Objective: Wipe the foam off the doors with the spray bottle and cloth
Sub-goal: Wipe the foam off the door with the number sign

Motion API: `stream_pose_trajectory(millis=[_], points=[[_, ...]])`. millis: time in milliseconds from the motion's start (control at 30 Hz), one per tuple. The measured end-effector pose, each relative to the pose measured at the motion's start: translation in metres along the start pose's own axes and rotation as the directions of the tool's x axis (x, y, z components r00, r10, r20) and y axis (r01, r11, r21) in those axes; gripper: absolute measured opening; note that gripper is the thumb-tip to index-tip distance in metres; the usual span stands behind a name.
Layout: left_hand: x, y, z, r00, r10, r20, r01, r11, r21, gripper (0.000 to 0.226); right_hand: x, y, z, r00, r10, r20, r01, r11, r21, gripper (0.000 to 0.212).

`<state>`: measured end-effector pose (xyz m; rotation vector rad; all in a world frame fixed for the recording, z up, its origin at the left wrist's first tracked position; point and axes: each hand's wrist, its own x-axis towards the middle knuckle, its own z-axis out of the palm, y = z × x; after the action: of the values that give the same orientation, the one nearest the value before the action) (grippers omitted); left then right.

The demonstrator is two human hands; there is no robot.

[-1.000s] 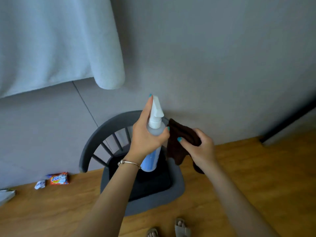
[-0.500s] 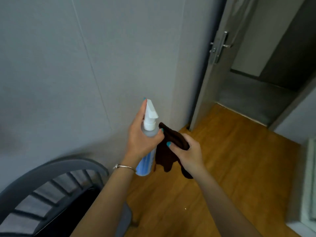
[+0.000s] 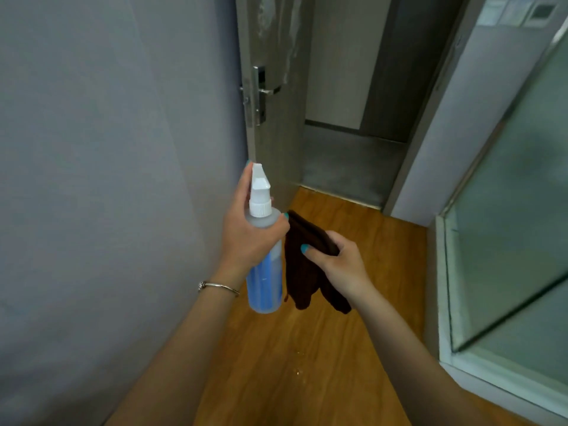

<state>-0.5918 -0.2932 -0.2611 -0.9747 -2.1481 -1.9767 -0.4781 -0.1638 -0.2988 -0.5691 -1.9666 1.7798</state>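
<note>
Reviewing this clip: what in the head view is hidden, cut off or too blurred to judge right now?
- Door: top cut off by the frame's upper edge, so the full extent of the foam is unknown.
- Spray bottle: trigger hidden behind the left hand.
- Cloth: partly covered by the right hand.
- Wall panel, top right: too blurred to read.

one head-worn view looks forward and down, close over both forearms, along a grey wall (image 3: pixel 107 179) toward an open door (image 3: pixel 276 133) and wooden floor (image 3: pixel 307 364) ahead.
</note>
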Motion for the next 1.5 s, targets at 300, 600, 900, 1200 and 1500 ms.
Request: stream_pose_trajectory(millis=[300, 600, 900, 1200, 1500], points=[[0.101, -0.025, 0.108, 0.988, 0.055, 0.147, -0.051, 0.998, -0.032, 0.092, 0.100, 0.007, -0.105, 0.993, 0.011, -0.116, -0.013, 1.000, -0.012, 0.016], [0.284, -0.067, 0.204, 0.989, 0.126, 0.074, -0.118, 0.988, -0.097, 0.090, 0.290, -0.009, -0.172, 0.993, 0.003, -0.120, -0.002, 1.000, 0.013, 0.017], [0.437, -0.091, 0.283, 0.992, 0.126, -0.007, -0.126, 0.991, -0.033, 0.091, 0.468, -0.038, -0.228, 0.998, -0.010, -0.058, 0.011, 1.000, 0.012, 0.013], [0.560, -0.119, 0.352, 0.966, 0.110, -0.233, -0.081, 0.988, 0.133, 0.089, 0.654, -0.048, -0.279, 0.989, -0.001, 0.149, -0.001, 1.000, 0.011, 0.017], [0.672, -0.102, 0.401, 0.841, 0.144, -0.521, 0.030, 0.950, 0.311, 0.091, 0.831, -0.105, -0.309, 0.925, -0.002, 0.381, -0.013, 0.999, 0.038, 0.016]])
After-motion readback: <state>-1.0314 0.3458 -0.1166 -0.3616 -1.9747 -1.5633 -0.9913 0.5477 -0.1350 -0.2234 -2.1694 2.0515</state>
